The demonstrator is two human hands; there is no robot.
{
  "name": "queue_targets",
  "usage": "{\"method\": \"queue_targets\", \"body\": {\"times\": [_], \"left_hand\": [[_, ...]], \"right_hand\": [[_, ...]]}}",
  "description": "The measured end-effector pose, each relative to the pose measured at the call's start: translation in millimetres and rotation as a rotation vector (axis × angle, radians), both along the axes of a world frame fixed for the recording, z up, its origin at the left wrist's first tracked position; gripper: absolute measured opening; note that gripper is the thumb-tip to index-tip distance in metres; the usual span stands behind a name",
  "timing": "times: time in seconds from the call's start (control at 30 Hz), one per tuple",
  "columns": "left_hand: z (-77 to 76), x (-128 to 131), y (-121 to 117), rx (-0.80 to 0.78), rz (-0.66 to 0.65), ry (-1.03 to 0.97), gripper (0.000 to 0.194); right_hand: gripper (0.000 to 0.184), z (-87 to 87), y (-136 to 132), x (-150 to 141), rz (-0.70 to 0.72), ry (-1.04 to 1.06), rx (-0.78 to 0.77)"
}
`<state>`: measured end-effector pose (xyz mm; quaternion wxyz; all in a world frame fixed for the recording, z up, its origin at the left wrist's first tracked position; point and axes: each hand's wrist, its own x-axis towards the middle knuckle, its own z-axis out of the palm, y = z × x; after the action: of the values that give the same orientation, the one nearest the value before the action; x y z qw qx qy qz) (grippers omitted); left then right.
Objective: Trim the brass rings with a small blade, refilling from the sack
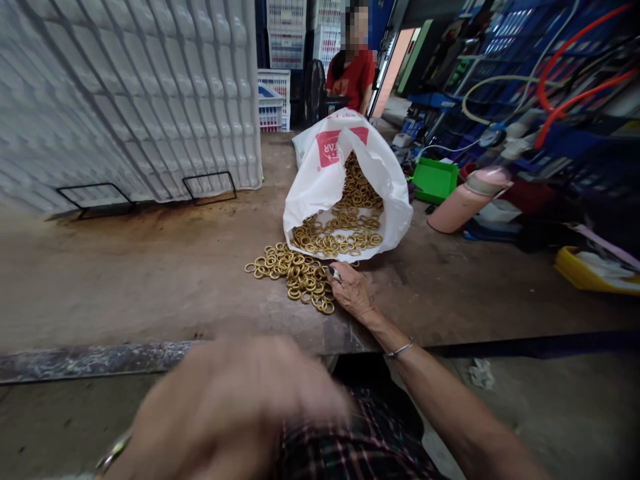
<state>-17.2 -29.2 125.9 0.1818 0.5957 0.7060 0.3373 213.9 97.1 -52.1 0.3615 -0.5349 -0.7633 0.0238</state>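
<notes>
A loose heap of brass-coloured metal rings (300, 277) lies on the brown tabletop (200, 280). Just behind it, a white plastic sack (305, 180) with a red printed label lies with its mouth facing me, and many more rings spill inside it. At the heap's right edge rests my right hand (351, 291), fingers curled and closed. A small dark and white bit shows at its fingertips; I cannot make out what it is. Close to the camera, my left hand (240, 400) is raised in front of the table edge, smeared by motion, its fingers unclear.
White ribbed panels (200, 87) stand at the left by black wire stands (210, 187). To the right are a pink bottle (463, 203), a green tray (435, 180) and a yellow tray (595, 273). Behind the table is a person in red (357, 80), near stacked crates (286, 33).
</notes>
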Motion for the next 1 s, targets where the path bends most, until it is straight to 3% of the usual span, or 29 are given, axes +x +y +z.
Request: {"method": "queue_targets", "body": {"times": [0.1, 0.2, 0.27, 0.37, 0.57, 0.7, 1.0], "left_hand": [[-32.6, -10.4, 49.6, 0.131, -0.205, -0.190, 0.023], [-86.5, -26.9, 106.0, 0.208, -0.145, -0.215, 0.027], [-118.5, -36.4, 137.3, 0.178, -0.105, -0.057, 0.034], [-146.5, -38.5, 167.9, 0.179, -0.133, 0.026, 0.040], [-160.5, -6.9, 181.5, 0.174, -0.289, 0.124, 0.035], [-167.5, 14.3, 172.6, 0.182, -0.353, 0.151, 0.032], [-169.0, 33.8, 149.7, 0.262, -0.408, 0.046, 0.027]], "right_hand": [[0.021, -3.3, 1.6, 0.6, -0.062, 0.040, 0.011], [0.020, -3.0, 1.1, 1.3, -0.177, 0.037, 0.002], [0.020, -0.2, -0.7, 1.5, -0.248, -0.004, -0.029], [0.021, 5.7, -4.0, 0.6, -0.298, -0.097, -0.106], [0.028, 17.4, -6.4, -6.7, -0.264, -0.222, -0.232], [0.040, 22.5, -5.7, -12.0, -0.172, -0.294, -0.286], [0.030, 23.6, -6.6, -11.8, -0.105, -0.296, -0.294]]}}
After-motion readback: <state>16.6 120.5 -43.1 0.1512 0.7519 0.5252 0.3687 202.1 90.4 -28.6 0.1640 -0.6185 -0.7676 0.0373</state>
